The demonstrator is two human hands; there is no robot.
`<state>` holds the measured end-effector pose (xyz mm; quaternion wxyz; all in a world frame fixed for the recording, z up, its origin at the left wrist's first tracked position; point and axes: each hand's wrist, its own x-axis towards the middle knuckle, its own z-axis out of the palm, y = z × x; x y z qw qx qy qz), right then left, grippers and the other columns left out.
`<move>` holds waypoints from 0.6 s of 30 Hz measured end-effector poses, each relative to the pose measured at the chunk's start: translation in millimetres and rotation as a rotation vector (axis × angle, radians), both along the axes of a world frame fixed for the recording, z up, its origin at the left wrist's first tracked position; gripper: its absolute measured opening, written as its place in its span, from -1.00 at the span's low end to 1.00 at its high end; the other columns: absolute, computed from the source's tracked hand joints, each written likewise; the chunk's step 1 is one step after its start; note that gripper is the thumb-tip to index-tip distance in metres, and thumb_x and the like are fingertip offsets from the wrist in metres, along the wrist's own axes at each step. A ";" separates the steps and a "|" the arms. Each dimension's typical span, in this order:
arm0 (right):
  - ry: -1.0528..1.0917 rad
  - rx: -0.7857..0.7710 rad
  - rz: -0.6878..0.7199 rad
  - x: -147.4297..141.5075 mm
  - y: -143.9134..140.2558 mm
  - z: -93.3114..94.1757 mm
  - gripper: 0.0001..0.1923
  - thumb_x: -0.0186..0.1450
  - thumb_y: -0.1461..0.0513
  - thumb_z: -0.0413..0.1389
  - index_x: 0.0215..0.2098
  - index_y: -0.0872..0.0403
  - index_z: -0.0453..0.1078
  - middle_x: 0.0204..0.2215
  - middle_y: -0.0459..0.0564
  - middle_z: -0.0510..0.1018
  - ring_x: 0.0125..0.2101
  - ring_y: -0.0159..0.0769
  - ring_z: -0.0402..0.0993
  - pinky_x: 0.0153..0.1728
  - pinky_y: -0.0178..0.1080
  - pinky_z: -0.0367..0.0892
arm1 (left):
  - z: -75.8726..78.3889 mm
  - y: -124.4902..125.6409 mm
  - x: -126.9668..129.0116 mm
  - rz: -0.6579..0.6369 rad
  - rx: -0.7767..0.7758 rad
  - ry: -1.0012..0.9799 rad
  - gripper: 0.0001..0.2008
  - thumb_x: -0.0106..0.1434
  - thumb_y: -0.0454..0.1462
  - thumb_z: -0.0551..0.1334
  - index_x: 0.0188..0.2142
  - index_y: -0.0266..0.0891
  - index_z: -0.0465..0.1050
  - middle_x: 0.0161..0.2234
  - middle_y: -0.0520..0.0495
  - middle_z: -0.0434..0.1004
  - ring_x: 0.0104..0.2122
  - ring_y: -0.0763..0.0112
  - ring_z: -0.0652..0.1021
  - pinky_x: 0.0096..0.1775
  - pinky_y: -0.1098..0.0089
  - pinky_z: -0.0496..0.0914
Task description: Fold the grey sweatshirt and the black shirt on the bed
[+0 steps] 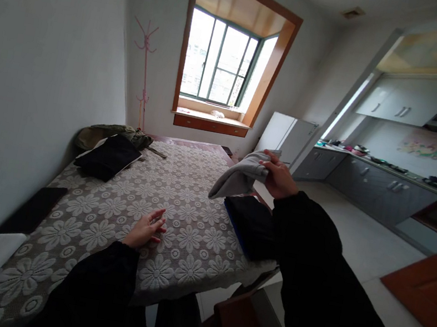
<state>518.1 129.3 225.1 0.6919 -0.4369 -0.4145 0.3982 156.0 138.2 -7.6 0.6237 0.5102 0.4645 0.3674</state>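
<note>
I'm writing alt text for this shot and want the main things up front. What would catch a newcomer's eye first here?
First, the right hand raised above the table's right edge, gripping a grey cloth that hangs from it. Below it lies a dark folded garment on the floral lace tablecloth, where the left hand rests flat. At the back, a bright wood-framed window draws the eye.

The left hand (pixel 147 228) is resting on the table (pixel 117 208), the right hand (pixel 278 177) is holding a cloth (pixel 237 177) above a folded stack (pixel 252 226) lying at the table's right edge, and a folded garment (pixel 108 157) is lying far left.
</note>
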 end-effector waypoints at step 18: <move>-0.064 -0.072 -0.636 38.9 -99.3 -185.6 -0.20 -0.04 0.19 0.38 0.21 -0.09 0.42 0.28 -0.07 0.40 0.33 -0.09 0.23 0.33 -0.20 0.17 | -1.9 0.3 3.1 -0.053 0.015 0.162 -0.48 0.34 -0.18 0.29 0.27 -0.16 0.36 0.12 -0.25 0.50 -0.11 0.24 0.62 -0.45 0.53 0.54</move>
